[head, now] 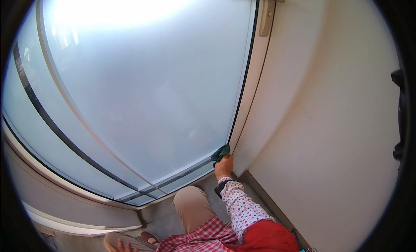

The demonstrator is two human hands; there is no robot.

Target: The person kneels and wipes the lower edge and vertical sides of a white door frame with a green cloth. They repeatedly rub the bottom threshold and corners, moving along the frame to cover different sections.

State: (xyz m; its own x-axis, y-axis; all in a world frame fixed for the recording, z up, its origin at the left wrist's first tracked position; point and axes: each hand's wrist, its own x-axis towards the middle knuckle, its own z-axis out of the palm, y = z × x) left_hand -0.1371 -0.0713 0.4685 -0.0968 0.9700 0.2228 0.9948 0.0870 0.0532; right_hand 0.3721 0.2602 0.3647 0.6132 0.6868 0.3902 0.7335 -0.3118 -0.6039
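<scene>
My right hand grips a bunched dark green cloth. The cloth is pressed to the lower right corner of a frosted glass door panel, where the pane meets its light frame. A dotted sleeve covers the right forearm, with a dark band at the wrist. At the bottom left, my left hand rests on my knee in beige trousers. Its fingers are slightly apart with nothing visible in them, and the picture's edge cuts off the rest of it.
A door handle with a lock plate sits high on the frame. To the right stands a plain pale wall with a dark baseboard. Grey floor shows around my knees. A dark object lies at the far right rim.
</scene>
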